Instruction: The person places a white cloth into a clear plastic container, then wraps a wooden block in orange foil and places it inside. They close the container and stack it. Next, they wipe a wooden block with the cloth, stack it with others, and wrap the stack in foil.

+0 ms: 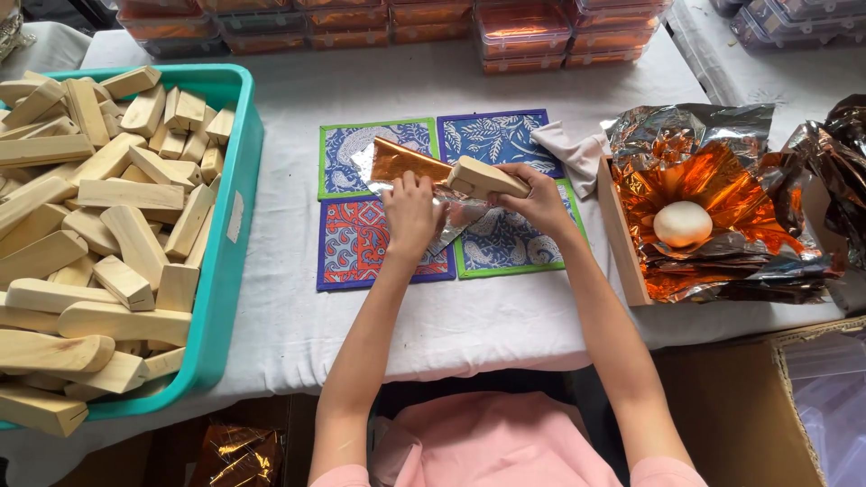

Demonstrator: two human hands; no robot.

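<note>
Head view: a person seated at a white-clothed counter (505, 316) wraps a pale wooden block (487, 178) in a sheet of copper-and-silver foil (408, 162). The right hand (541, 203) has its grip closed around the right end of the block, while the left hand (410, 212) presses fingers down flat on the foil, clamped on nothing. The block lies above four patterned cloth mats (361, 243) at the middle of the counter, its long axis running left to right, the left end tipped slightly away from the person and resting on the foil. By the look of it, the wrapping has only begun: the foil is creased and partly lifted along one side, but most of the block remains bare. A teal bin (236, 225) at the left is heaped with many more unwrapped blocks (108, 234), which suggests plenty of work is left. At the right, a shallow wooden tray (622, 239) holds a stack of loose foil sheets (713, 194) weighed down by a round white ball (682, 223). Clear lidded boxes (523, 36) with orange contents line the far edge, and a cardboard carton (794, 397) stands at the lower right.
</note>
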